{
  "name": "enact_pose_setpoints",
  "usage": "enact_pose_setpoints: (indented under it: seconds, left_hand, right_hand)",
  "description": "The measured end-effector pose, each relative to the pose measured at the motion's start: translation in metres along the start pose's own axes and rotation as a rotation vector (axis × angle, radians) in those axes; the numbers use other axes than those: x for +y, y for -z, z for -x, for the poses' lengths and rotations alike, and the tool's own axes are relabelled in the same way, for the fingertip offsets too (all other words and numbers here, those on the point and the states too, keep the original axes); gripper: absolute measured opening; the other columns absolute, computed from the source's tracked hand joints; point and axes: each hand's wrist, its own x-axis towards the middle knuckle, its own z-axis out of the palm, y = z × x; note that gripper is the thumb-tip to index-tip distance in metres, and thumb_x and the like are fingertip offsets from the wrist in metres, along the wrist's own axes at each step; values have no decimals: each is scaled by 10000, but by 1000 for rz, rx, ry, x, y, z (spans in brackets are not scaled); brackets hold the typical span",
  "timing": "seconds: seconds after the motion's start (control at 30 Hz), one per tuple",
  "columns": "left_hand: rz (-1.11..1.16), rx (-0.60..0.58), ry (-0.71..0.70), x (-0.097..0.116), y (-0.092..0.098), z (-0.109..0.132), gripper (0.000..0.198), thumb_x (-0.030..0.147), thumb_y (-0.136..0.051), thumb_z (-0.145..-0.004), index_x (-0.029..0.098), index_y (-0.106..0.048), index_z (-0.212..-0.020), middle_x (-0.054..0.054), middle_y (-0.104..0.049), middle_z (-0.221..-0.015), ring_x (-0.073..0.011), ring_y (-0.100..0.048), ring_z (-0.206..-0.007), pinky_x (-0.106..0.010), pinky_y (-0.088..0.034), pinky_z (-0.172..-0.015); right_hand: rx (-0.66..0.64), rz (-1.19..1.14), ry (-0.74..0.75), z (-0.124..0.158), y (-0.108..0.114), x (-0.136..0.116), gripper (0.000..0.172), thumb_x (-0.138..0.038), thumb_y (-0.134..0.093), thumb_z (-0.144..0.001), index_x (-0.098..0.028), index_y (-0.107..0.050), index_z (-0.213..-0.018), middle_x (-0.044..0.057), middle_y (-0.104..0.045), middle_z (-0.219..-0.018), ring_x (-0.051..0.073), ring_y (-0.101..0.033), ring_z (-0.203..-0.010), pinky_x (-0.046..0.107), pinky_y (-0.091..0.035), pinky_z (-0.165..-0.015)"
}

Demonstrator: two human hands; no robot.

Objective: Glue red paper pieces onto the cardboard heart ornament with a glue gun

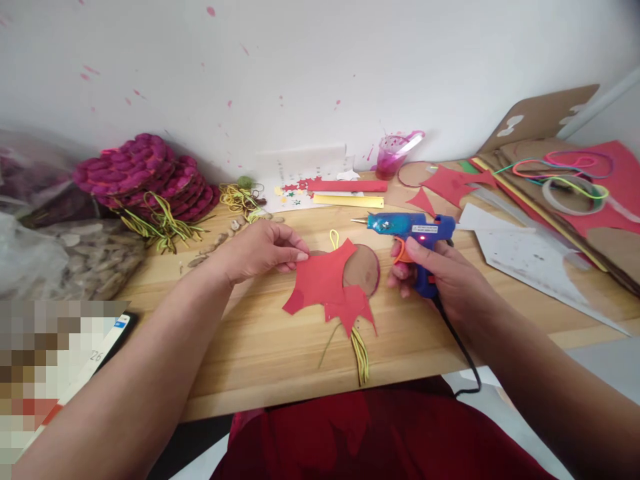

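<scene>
My left hand [260, 250] pinches the upper left edge of a red paper star piece [323, 280] that lies over a brown cardboard disc [364, 268] on the wooden table [260, 347]. A smaller red cut-out [353, 308] overlaps it below, and yellow-green strings [361, 357] trail from under it toward me; a yellow loop [334, 238] shows at the top. My right hand [440, 277] grips a blue hot glue gun [413, 230], nozzle pointing left above the disc, its red light on. Its black cord [463, 353] runs off the table edge.
Magenta woven rounds [145, 175] and yellow cords [243, 199] lie at the back left. Red and yellow paper strips [347, 192], a pink cup [393, 153], red cut-outs [453, 183], cardboard sheets [537, 117], coloured bands [575, 170] and a tape roll sit behind and right. A phone [107, 347] rests near left.
</scene>
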Motion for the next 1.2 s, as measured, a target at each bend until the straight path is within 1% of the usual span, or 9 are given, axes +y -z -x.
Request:
enact_pose_setpoints:
  seconds: [0.1,0.23,0.4,0.57,0.7,0.77,0.87,1.0,1.2]
  left_hand:
    - [-34,21,-8,3,-1,-2,76,271,-753,-705,205,-737,-738,1,-684,-663,-134,-621,-601,-275,-538,-630]
    - [-76,32,-23,2,-2,-7,58,269,-757,-696,223,-744,-730,4,-692,-667,-132,-612,-588,-267,-530,-607]
    - [-76,40,-19,-1,-1,-11,60,256,-749,-701,222,-756,-750,1,-717,-698,-132,-621,-605,-264,-528,-617]
    - [-160,78,-16,1,-1,-13,76,263,-731,-715,228,-768,-771,0,-742,-722,-147,-642,-636,-273,-533,-645]
    - [-216,84,-17,5,0,-12,77,260,-722,-718,227,-767,-770,5,-743,-714,-150,-647,-642,-265,-520,-638]
    - [-235,90,-11,6,1,-12,75,258,-715,-722,221,-765,-763,3,-742,-714,-151,-651,-651,-262,-516,-642]
    - [-234,82,-9,4,2,-12,96,271,-713,-723,213,-763,-780,0,-743,-727,-147,-649,-653,-260,-517,-647]
    - [-220,54,-23,-2,4,-14,149,304,-722,-710,206,-759,-815,-1,-739,-742,-146,-650,-654,-259,-528,-644]
    - [-196,36,-37,-8,5,-16,166,319,-732,-698,210,-761,-820,-3,-728,-736,-143,-638,-638,-258,-532,-623]
  right_hand:
    - [-61,-32,17,1,-5,5,268,-480,-731,-865,-219,-670,-876,-15,-631,-677,194,-732,-751,249,-571,-630]
    - [-91,-38,16,1,-9,10,272,-484,-723,-875,-217,-674,-867,-14,-651,-695,230,-756,-888,300,-582,-789]
    - [-101,-23,27,1,-9,10,261,-477,-695,-904,-219,-672,-865,-19,-662,-709,238,-756,-907,361,-562,-897]
    - [-112,23,23,1,-7,12,227,-472,-680,-913,-248,-697,-883,-20,-651,-724,235,-747,-915,361,-554,-910]
    - [-129,40,29,0,-4,14,251,-467,-665,-927,-232,-686,-841,-11,-658,-743,223,-742,-905,340,-548,-895]
    - [-135,40,25,0,-3,15,233,-457,-658,-939,-234,-691,-879,-15,-658,-749,218,-741,-914,340,-545,-904]
    - [-136,32,23,0,-3,16,206,-453,-667,-936,-249,-692,-951,-27,-649,-730,221,-743,-915,356,-551,-907]
    - [-126,37,47,0,-3,18,228,-471,-683,-920,-246,-715,-948,-18,-662,-737,224,-748,-898,352,-566,-879]
    - [-134,78,56,-2,-1,20,281,-483,-677,-920,-228,-708,-806,-7,-672,-746,214,-749,-886,333,-562,-873]
